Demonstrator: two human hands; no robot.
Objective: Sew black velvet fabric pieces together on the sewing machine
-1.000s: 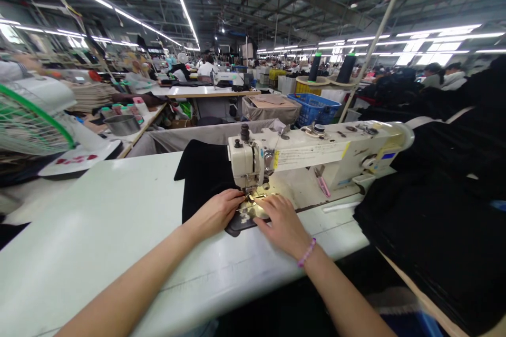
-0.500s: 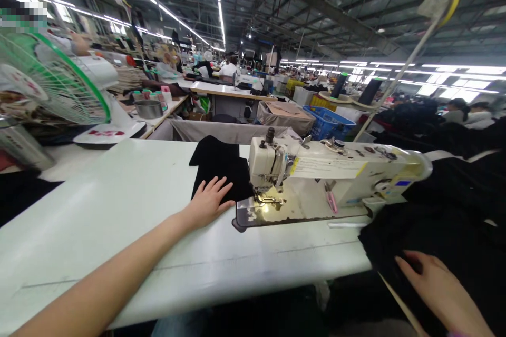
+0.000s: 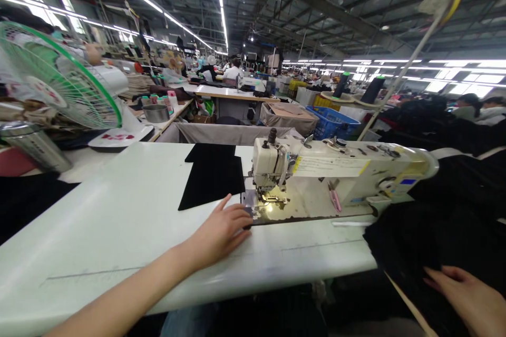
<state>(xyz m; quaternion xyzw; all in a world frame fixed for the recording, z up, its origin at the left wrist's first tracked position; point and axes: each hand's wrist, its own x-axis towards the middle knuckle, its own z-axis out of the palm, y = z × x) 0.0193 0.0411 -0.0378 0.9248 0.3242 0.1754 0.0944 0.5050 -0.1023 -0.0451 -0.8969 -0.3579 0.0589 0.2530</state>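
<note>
A black fabric piece (image 3: 213, 179) lies flat on the pale table, left of the sewing machine (image 3: 324, 163). My left hand (image 3: 223, 229) is just in front of that piece, its fingers stretched out and apart at the left corner of the machine's bed; nothing is held in it. At the lower right, my right hand (image 3: 472, 295) has its fingers closed at a dark pile of black cloth (image 3: 411, 237), and the fingertips are partly lost against the cloth. Pink-handled thread snips (image 3: 334, 197) rest on the machine bed.
On the left stand a green and white fan (image 3: 67, 79) and a steel flask (image 3: 33, 145). A metal bowl (image 3: 155, 112) sits behind the table. Farther back are a blue crate (image 3: 334, 122) and a covered box (image 3: 286, 118). Thread cones (image 3: 371, 90) stand behind the machine.
My left hand has come off the black fabric piece, toward me and a little right; the piece now shows whole and flatter. My right hand has shifted right along the black cloth.
</note>
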